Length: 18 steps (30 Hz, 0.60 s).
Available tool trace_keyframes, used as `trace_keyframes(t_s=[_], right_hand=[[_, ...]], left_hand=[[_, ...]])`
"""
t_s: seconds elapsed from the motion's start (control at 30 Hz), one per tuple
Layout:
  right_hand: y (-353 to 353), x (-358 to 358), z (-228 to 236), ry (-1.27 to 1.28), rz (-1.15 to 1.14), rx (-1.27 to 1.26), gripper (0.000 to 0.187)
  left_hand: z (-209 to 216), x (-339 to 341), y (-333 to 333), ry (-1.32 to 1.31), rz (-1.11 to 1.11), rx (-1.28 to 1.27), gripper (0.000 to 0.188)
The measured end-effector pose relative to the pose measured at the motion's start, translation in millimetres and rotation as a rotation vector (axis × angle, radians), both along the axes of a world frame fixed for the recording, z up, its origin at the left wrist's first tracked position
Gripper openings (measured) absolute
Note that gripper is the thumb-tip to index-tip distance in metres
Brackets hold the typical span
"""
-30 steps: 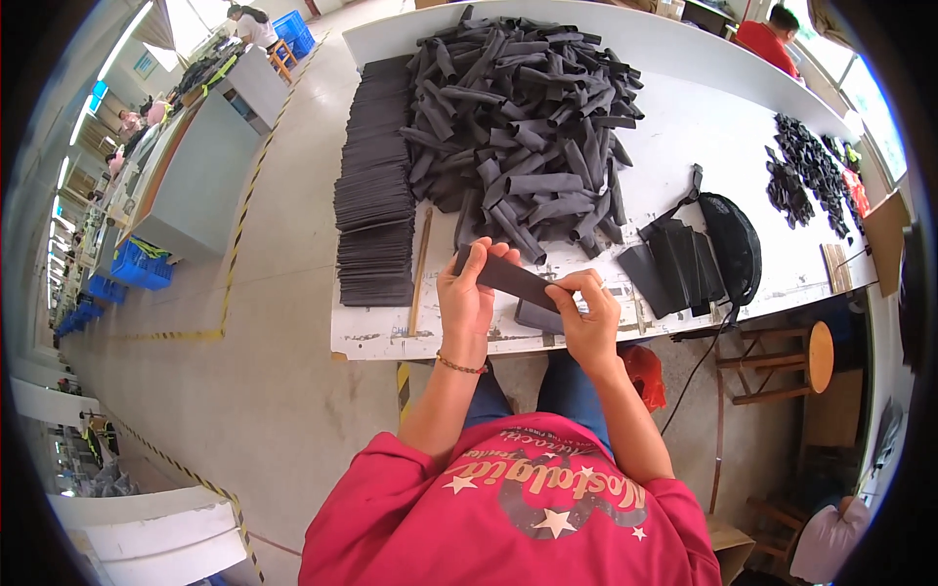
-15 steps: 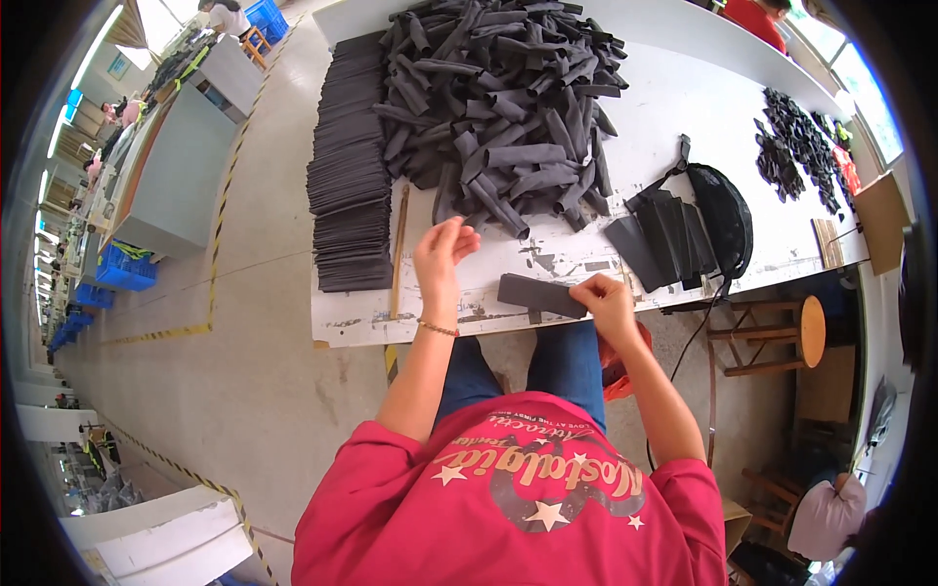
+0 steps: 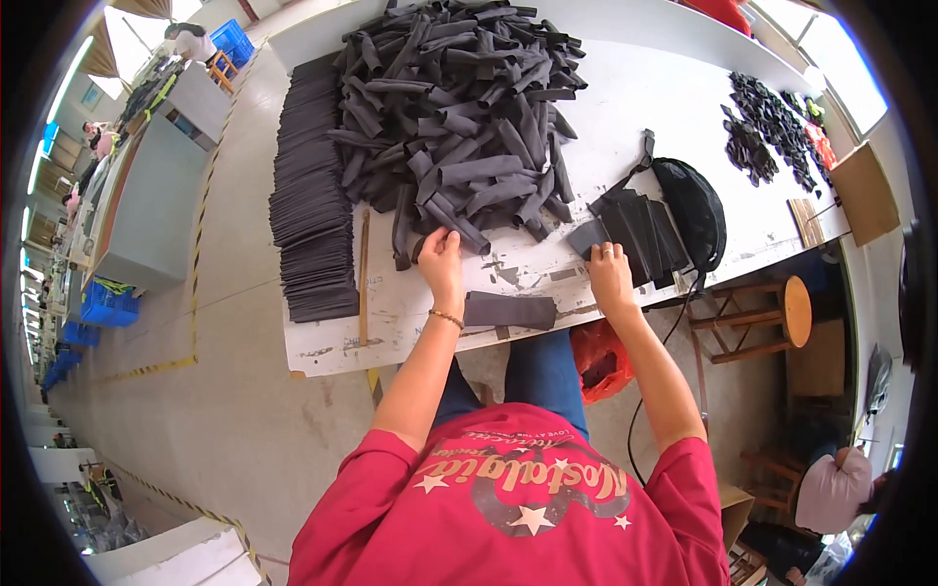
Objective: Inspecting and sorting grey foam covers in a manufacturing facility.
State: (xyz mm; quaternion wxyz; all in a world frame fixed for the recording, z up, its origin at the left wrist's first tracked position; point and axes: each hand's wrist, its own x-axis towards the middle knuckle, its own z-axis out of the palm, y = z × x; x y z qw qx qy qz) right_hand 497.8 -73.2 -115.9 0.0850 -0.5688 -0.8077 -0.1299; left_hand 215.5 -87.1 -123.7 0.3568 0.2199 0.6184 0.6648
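Note:
My left hand [image 3: 442, 269] is at the near edge of a heap of dark grey fabric tubes [image 3: 489, 171], its fingertips closed on one tube end. At the right, my right hand [image 3: 611, 278] has its bent fingers pressed together on a dark flat rectangular piece [image 3: 587, 236]. That piece sticks out to the left of a fanned stack of similar pieces [image 3: 650, 234]. Between my hands and nearer to me, a flat dark grey fabric strip [image 3: 510, 311] lies untouched by the table's front edge.
A long row of stacked dark pieces [image 3: 315, 195] lines the table's left side, beside a wooden stick [image 3: 364, 278]. A black mesh pouch [image 3: 692, 215] with a cord is at the right. A wooden stool [image 3: 796, 311] and a red plastic bag [image 3: 598, 361] are below the table edge.
My right hand has let go of the grey strip, now lying on the table, and moved up to the fanned stack. My left hand has closed on a tube at the heap.

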Motion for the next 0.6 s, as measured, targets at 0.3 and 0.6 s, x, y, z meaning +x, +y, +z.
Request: trace_keyframes(t_s=[0.3,0.6], right_hand=[[-2.3,-0.2,6.6,-0.056,0.189,-0.092,0.010],[-19.8,-10.5,54.2,0.373,0.121,-0.139,0.034]], left_hand=[[41.5,-6.9,-32.1,-0.442,-0.316,0.187,0.021],[46.2,4.0,-48.8,-0.648,-0.495,0.056,0.027]])
